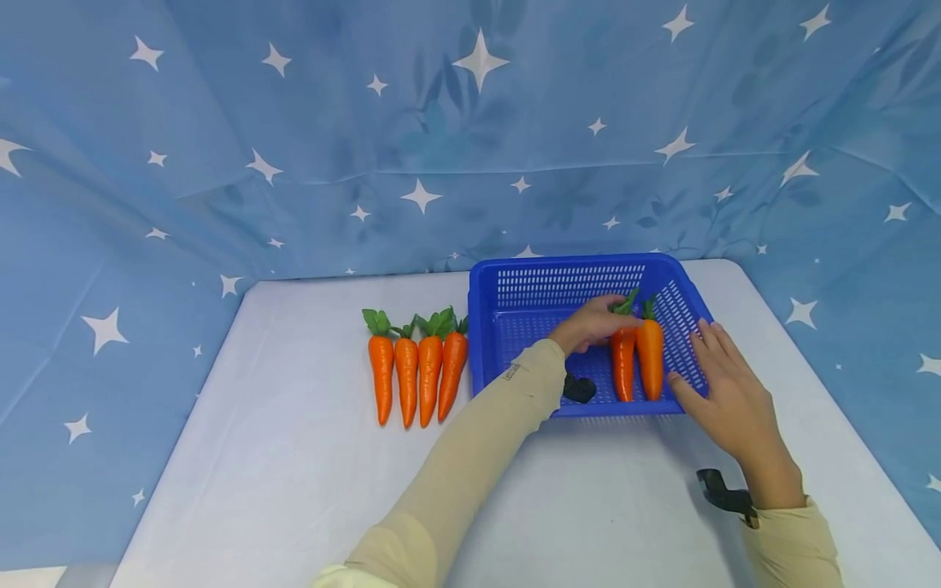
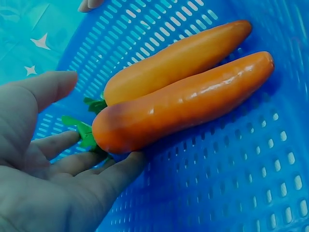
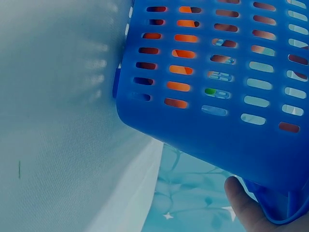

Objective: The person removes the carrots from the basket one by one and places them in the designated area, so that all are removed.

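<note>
Two orange carrots with green tops lie side by side in a blue plastic basket (image 1: pixel 569 263): the left carrot (image 1: pixel 623 367) and the right carrot (image 1: pixel 650 359). My left hand (image 1: pixel 591 322) reaches into the basket at the left carrot's leafy end. In the left wrist view, its thumb stands away from the nearer carrot (image 2: pixel 188 106), while the fingers lie loosely beside and beneath the top. My right hand (image 1: pixel 728 392) rests at the basket's right rim with fingers extended; in the right wrist view only its thumb (image 3: pixel 244 205) shows, by the rim.
Several more carrots (image 1: pixel 417 376) lie in a row on the white table (image 1: pixel 309 457), left of the basket. A black wrist-camera mount (image 1: pixel 579 389) shows beside the left sleeve, another (image 1: pixel 724 492) at the right wrist. A blue star-patterned cloth (image 1: pixel 331 122) hangs behind the table.
</note>
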Demonstrator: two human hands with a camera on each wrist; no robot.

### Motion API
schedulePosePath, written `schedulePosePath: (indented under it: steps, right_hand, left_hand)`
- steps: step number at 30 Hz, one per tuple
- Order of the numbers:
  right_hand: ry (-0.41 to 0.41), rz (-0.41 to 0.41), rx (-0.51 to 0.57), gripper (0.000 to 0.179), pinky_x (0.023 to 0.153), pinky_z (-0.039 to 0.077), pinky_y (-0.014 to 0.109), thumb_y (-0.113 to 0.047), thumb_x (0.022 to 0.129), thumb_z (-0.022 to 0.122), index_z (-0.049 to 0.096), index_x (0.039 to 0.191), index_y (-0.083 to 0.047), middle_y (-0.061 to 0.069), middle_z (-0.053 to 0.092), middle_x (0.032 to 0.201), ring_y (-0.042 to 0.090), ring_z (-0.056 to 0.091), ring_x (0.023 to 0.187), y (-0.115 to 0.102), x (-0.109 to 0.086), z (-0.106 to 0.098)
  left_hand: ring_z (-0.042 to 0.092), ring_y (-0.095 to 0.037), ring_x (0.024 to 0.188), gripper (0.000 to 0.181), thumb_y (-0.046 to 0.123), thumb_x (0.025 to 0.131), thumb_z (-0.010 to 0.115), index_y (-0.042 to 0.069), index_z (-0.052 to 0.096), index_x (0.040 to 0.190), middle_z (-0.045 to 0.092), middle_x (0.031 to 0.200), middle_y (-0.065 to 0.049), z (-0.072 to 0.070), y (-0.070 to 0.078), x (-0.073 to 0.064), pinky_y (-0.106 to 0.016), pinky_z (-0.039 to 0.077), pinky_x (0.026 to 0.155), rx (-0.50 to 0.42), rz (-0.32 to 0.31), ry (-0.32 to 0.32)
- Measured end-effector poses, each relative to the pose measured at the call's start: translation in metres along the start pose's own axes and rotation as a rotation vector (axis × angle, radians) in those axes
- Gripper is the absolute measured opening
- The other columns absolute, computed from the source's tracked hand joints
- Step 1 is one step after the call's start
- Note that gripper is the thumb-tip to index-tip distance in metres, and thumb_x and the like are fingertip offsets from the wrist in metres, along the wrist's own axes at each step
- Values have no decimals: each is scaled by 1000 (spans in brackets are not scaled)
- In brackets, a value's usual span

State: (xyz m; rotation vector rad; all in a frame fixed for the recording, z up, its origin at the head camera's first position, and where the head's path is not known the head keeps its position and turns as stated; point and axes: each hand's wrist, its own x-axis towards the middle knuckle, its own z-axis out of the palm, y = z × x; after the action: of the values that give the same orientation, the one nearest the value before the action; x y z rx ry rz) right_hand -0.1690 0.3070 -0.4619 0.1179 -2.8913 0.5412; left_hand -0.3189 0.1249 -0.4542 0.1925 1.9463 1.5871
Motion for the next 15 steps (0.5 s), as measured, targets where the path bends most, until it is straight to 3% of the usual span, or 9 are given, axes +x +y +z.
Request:
schedulePosePath:
  steps: [15]
  right_hand:
    - [13, -5, 2, 77, 119, 21, 76, -36, 105, 56, 31, 162, 10, 28, 22, 172, 40, 10, 162, 0, 0, 1]
  left_hand:
    - [68, -24, 118, 58, 8, 97, 78, 12, 61, 153, 65, 141, -8, 1, -7, 5, -39, 58, 104, 35, 43, 13]
